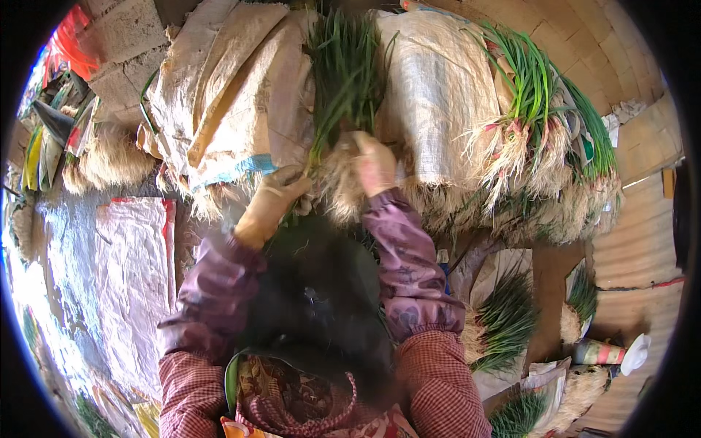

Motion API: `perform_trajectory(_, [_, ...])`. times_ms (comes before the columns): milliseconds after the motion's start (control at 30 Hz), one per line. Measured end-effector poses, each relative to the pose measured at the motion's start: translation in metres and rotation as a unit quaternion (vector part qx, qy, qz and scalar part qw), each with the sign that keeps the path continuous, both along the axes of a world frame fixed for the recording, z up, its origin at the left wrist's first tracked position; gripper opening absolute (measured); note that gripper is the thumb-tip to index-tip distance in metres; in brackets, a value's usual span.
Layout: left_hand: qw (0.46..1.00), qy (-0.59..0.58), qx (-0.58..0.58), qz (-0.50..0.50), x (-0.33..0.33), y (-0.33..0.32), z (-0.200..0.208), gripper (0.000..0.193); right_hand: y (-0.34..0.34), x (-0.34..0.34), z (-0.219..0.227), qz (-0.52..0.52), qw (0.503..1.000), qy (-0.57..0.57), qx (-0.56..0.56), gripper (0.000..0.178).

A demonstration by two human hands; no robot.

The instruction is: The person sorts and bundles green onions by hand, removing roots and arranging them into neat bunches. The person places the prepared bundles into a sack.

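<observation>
A bunch of green onions (347, 66) lies ahead of me, leaves pointing away and pale stringy roots (343, 186) toward me. My left hand (274, 201), which looks gloved, is closed at the bunch's left side, its fingertips pinching a few green onion stalks (315, 155). At the right side of the same bunch, my right hand (374, 166) has its fingers curled in at the stalk bases, just above the roots. Motion smears those fingers somewhat. A dark apron (314, 292) covers my front, below both hands.
Woven sacks (248, 95) (442, 95) cover rows of onions on both sides. A loose bundle of green onions (526, 80) rests on the right sack. More bundles (507, 317) lie at lower right, near a white-and-red container (602, 354). A pale sheet (137, 270) is spread at left.
</observation>
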State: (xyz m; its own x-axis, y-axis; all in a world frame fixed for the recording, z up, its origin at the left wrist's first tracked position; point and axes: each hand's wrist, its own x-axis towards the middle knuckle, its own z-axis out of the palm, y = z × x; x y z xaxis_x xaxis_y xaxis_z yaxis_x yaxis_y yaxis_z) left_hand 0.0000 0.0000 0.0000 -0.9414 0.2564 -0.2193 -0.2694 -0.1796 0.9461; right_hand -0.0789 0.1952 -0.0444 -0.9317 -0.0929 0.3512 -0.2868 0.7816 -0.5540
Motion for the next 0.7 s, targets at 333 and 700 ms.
perform_trajectory(333, [0.947, 0.180, -0.262, 0.032, 0.055, 0.057, -0.051, 0.021, -0.001, 0.074, -0.040, 0.058, 0.718, -0.299, -0.626, 0.016])
perform_trajectory(700, [0.989, 0.048, -0.136, 0.012, 0.057, 0.034, -0.047, 0.018, -0.032, 0.097, -0.008, -0.044, 0.997, 0.057, -0.021, 0.021])
